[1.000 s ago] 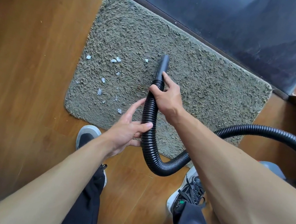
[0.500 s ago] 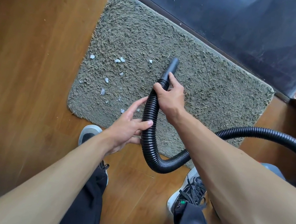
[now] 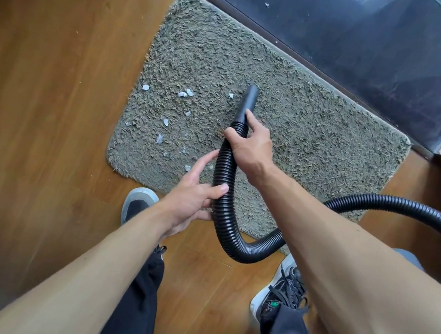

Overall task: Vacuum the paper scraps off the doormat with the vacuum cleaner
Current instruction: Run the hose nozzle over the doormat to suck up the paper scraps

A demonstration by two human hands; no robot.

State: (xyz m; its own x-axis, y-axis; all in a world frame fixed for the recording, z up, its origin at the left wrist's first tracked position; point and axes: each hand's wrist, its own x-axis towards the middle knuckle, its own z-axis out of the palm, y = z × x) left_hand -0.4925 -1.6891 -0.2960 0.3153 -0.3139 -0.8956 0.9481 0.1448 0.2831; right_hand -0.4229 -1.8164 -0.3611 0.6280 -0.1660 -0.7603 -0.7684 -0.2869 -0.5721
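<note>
sweep step in hand: right hand (image 3: 250, 150) grips the hose (image 3: 222, 215) behind the nozzle (image 3: 247, 103), left hand (image 3: 194, 200) loosely pinches it lower; paper scraps (image 3: 183, 94) lie on the doormat (image 3: 318, 135) left of the tip, so the next pass should go left.

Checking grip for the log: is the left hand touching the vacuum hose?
Touching. Head view: the left hand lays its thumb across the hose, lower fingers against it.

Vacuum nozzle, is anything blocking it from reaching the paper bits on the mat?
Nothing visible does. The nozzle sits over the doormat, with the nearest paper scrap just left of it and only mat pile between. The other scraps lie farther left, uncovered.
</note>
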